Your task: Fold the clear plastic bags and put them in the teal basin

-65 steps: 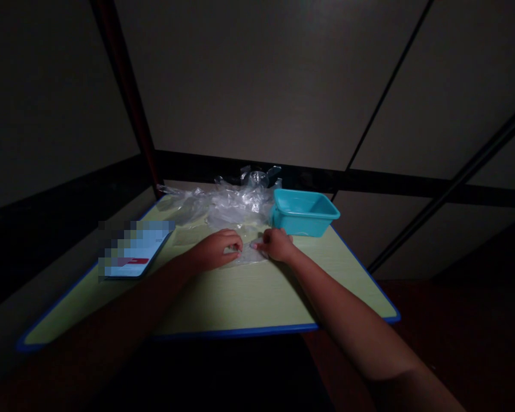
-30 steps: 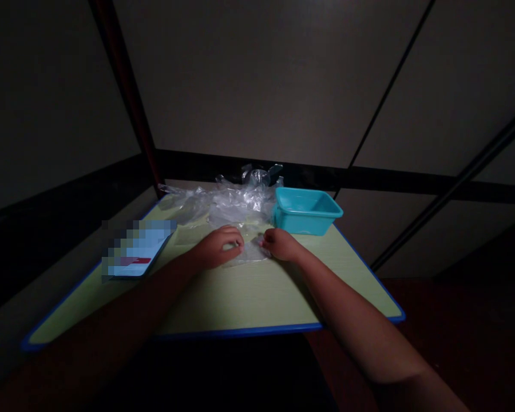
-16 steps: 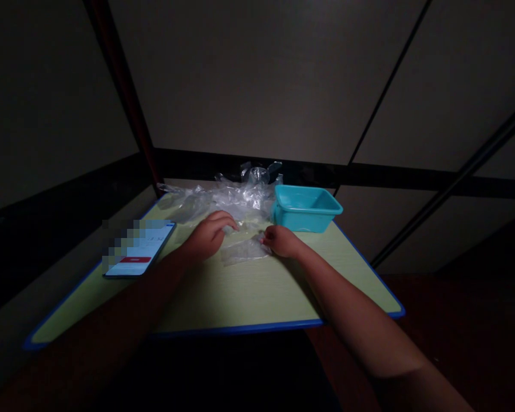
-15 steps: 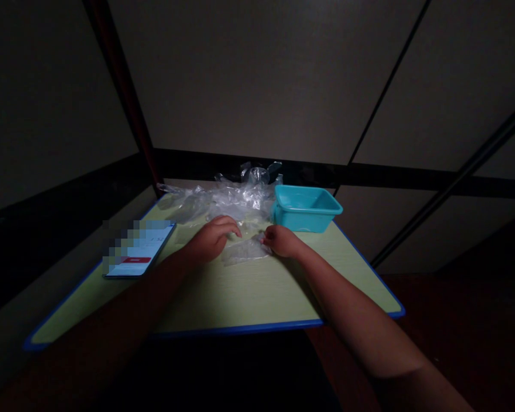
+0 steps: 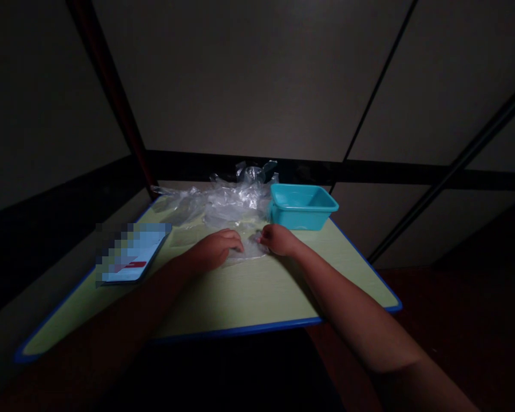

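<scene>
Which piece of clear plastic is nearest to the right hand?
The small clear plastic film between left hand and right hand; the crumpled clear plastic pile lies farther back.

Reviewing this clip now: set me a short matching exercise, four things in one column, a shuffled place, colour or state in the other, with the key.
1. Bin
2. Device
3. Plastic heap
4. Right hand

A. Crumpled, along the far edge of the table
B. Pinching the right end of a thin clear piece
C. Screen lit, on the left side
D. Turquoise

Pairs: 1-D, 2-C, 3-A, 4-B
</scene>
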Action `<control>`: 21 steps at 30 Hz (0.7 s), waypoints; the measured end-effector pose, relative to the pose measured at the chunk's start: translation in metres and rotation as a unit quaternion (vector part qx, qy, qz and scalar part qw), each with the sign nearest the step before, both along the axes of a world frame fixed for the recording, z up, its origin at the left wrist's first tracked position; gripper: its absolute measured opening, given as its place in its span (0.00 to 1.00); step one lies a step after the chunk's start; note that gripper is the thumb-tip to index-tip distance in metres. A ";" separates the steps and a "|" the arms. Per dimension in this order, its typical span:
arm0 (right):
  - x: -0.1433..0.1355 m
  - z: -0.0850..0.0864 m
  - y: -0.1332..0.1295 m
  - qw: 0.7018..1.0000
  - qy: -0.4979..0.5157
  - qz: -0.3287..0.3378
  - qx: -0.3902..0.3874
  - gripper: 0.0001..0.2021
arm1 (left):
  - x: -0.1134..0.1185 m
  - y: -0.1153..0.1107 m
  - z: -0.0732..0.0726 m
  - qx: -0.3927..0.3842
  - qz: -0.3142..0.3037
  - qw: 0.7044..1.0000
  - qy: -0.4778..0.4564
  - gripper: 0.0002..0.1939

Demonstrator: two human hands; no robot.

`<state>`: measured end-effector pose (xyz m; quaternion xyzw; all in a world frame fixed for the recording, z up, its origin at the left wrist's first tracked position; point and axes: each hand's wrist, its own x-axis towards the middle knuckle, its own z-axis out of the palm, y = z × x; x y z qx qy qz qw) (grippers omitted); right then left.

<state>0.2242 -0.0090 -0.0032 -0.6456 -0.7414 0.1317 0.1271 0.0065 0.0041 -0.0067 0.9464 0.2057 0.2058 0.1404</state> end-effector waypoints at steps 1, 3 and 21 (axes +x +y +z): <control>0.000 0.000 0.000 1.000 0.007 -0.002 0.003 0.09 | 0.000 0.000 -0.001 0.001 -0.004 1.000 0.004 0.24; 0.000 0.000 0.000 1.000 0.028 -0.004 0.012 0.08 | 0.001 0.001 -0.002 0.008 -0.007 1.000 0.010 0.24; -0.011 -0.016 0.006 0.893 0.450 -0.008 0.002 0.16 | 0.002 0.007 -0.010 0.041 -0.033 0.999 -0.005 0.22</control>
